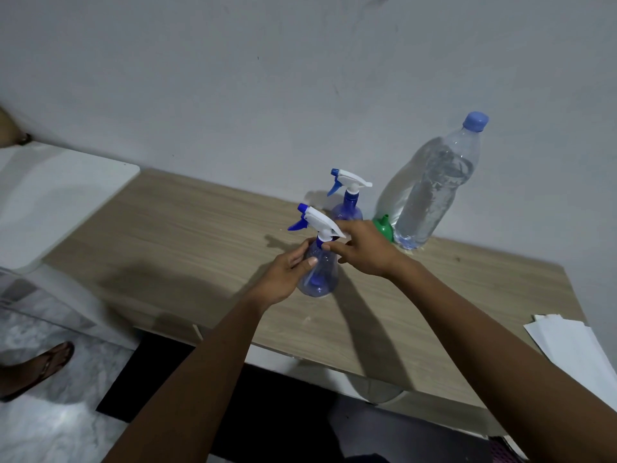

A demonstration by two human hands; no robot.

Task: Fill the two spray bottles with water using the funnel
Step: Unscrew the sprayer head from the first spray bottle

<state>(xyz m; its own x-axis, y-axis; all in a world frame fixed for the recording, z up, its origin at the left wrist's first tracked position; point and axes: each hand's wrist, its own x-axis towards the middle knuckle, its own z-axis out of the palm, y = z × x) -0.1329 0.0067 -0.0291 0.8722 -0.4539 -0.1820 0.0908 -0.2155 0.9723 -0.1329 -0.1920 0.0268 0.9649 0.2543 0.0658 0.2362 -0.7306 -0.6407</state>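
Observation:
Two blue see-through spray bottles with white and blue trigger heads stand on the wooden table (187, 235). The near spray bottle (320, 279) is held around its body by my left hand (288, 274). My right hand (364, 248) pinches the blue collar under that bottle's trigger head (320, 222). The far spray bottle (347, 198) stands upright behind it, untouched. A green funnel (384, 228) lies on the table beside a large clear water bottle (437, 182) with a blue cap, which holds water.
A grey wall runs right behind the table's far edge. White paper sheets (574, 345) lie at the table's right front. A white surface (50, 192) adjoins the table at the left. A sandalled foot (40, 365) of another person stands on the marble floor at lower left.

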